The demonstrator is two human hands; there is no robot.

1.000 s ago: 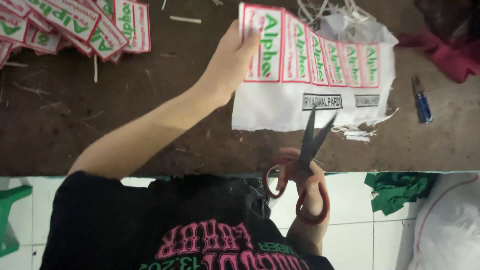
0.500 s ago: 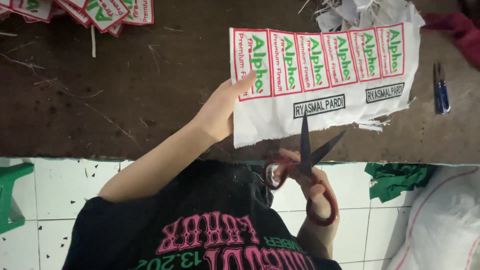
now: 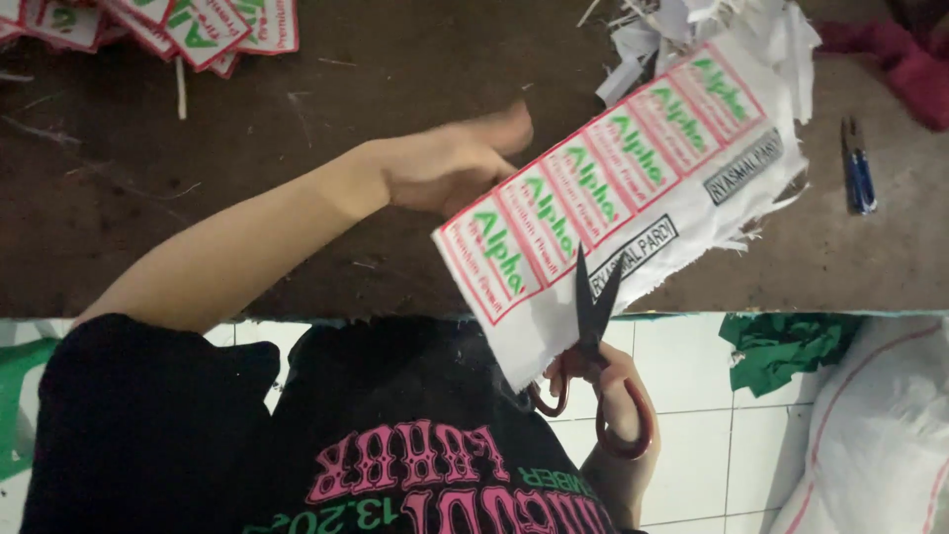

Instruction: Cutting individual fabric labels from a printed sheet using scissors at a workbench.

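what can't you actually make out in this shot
- Left hand, head view: its fingers go behind the label sheet; the hand is motion-blurred.
- Right hand, head view: mostly hidden by the sheet's lower edge and the scissors handles.
- Pile of cut labels: cut off by the top edge.
- White sack: cut off at the right and bottom edges.
- Small blue tool: too small to identify.

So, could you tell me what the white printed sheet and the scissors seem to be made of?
White printed sheet: probably woven fabric, matte; its edges are frayed and it bends softly.
Scissors: dark blades, likely metal; the red handle loops look like glossy plastic, though I can't be sure.
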